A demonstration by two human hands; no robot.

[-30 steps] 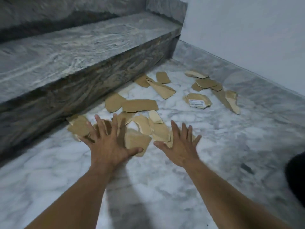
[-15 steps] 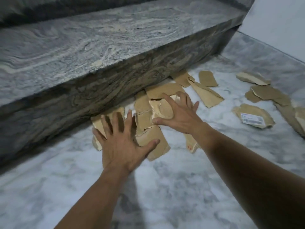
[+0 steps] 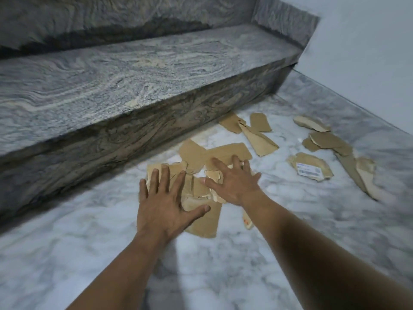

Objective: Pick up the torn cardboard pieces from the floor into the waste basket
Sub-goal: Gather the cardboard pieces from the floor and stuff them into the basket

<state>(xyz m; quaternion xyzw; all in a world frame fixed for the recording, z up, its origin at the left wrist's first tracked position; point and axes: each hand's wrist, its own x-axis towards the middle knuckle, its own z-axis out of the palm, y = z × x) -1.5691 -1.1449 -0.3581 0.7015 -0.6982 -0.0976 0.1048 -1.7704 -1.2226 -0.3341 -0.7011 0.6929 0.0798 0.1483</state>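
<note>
Under both flat, spread hands, the left hand (image 3: pixel 164 203) and right hand (image 3: pixel 234 181), lies the cardboard pile (image 3: pixel 205 173), more pieces (image 3: pixel 321 139) to the right.

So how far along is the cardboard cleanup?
Barely started. Nothing looks binned: no waste basket shows, and cardboard lies scattered over the floor. In hand: the left hand and right hand press flat, fingers spread, on the nearest pile. Left to do: that pile, the pieces by the step, the labelled piece and the scraps near the wall.
</note>
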